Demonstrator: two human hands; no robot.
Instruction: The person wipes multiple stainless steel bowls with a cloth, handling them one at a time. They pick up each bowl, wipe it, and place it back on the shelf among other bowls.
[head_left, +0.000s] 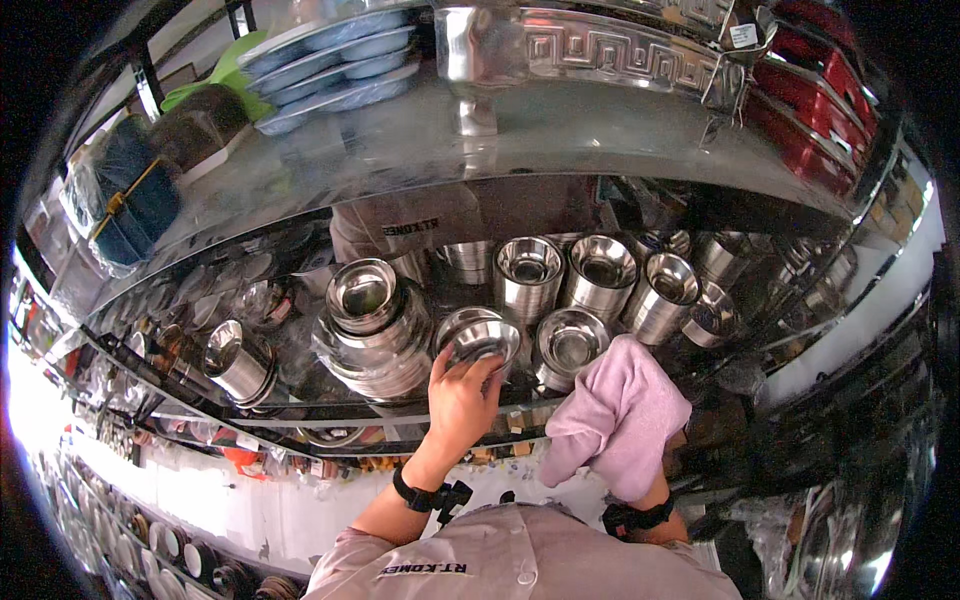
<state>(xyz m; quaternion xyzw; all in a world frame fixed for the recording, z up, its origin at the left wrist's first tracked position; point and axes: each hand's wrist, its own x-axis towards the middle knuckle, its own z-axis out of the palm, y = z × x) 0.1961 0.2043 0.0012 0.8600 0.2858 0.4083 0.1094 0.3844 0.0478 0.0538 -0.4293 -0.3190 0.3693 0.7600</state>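
Note:
With fingers and thumb on its near rim, my left hand (463, 390) grips a shallow stainless steel bowl (487, 341), tilted over another steel bowl on the glass shelf. A pink cloth (619, 420) drapes over my right hand and hides it, so its fingers cannot be made out. Just beyond the cloth sits a stack of steel bowls (574, 345). Taller stacks of steel bowls (529, 274) stand behind. Left of my left hand is a wide stack of steel dishes (375, 352), partly in clear plastic, with smaller bowls on top.
An upper glass shelf (525, 142) overhangs the bowls, holding blue compartment trays (345, 67), a patterned metal piece (607, 52) and red boxes (810, 97). The shelf's front edge (360, 442) runs between me and the bowls. Leaning steel cups (240, 364) stand at the left.

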